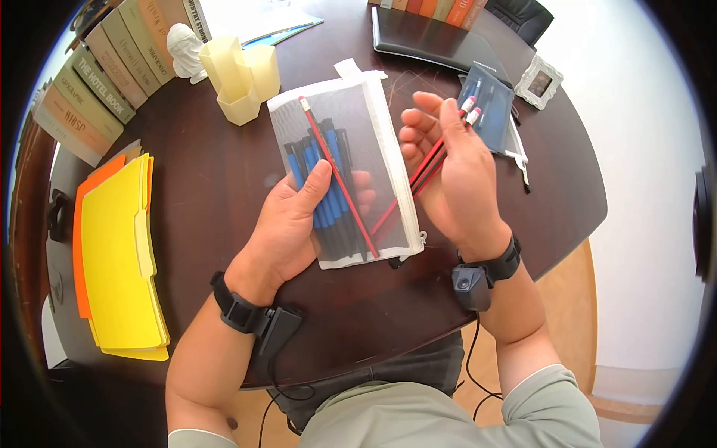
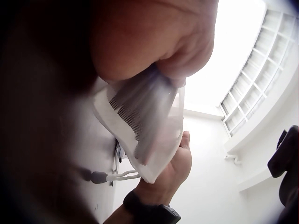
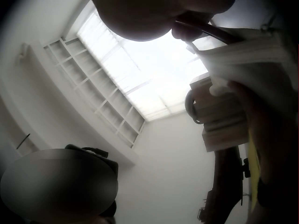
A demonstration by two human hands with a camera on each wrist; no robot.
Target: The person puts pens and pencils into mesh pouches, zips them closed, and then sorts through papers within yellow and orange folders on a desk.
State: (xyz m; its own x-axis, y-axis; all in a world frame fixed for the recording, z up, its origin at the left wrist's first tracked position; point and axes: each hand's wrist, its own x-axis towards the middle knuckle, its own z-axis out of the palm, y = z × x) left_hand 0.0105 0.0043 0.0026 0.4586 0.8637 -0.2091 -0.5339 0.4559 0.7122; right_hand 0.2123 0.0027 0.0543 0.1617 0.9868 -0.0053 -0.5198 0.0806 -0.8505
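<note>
My left hand (image 1: 280,224) grips a white-edged mesh zipper pouch (image 1: 366,127), its thumb on the near face and fingers behind. Several blue and black pens (image 1: 334,213) show through the mesh. Along the pouch's face runs a red pencil (image 1: 340,175), eraser end up, beside the left thumb. In my right hand (image 1: 470,190) are red pencils (image 1: 427,164), pinched with erasers upward; their lower ends reach past the zipper edge and show through the mesh. From the left wrist view, the pouch (image 2: 163,161) hangs below the left hand, overlapping the right hand behind it.
Beyond the right hand lies a second, dark pouch (image 1: 489,112) near a photo frame (image 1: 539,81). A closed laptop (image 1: 433,45) is at the back. Cream hexagonal holders (image 1: 239,104), a white bust (image 1: 185,52) and books (image 1: 101,86) stand back left; yellow folders (image 1: 119,254) lie left.
</note>
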